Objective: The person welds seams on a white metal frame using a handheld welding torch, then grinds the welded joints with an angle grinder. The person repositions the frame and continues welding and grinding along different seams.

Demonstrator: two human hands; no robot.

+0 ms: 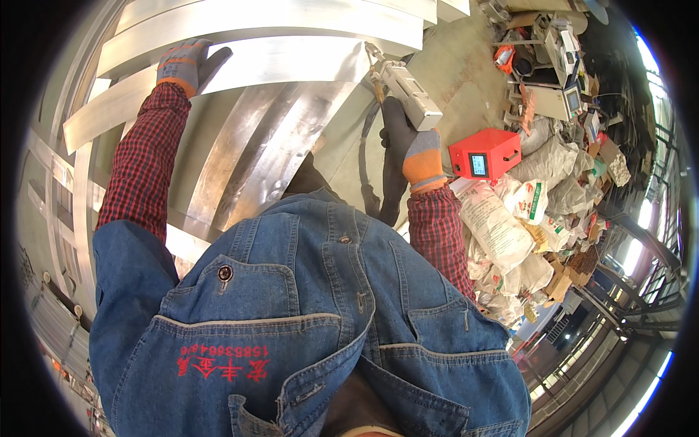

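My left hand (182, 65), in a grey and orange work glove, lies over a long shiny metal bar (280, 62). Its fingers bend across the bar and the thumb is spread to the right, along the bar. In a similar glove, my right hand (419, 156) is closed round the dark handle of a laser welding gun (408, 95) with a pale boxy body. The gun's narrow nozzle reaches the right end of the bar. Part of the right fingers is hidden by the gun. A dark hose (370, 156) hangs below it.
More metal bars (240, 14) lie beyond, and shiny metal strips (269, 138) sit below the held bar. To the right stands a red box (488, 154) with a small screen, beside piled white sacks (499, 226). A cluttered bench (550, 54) is at the far right.
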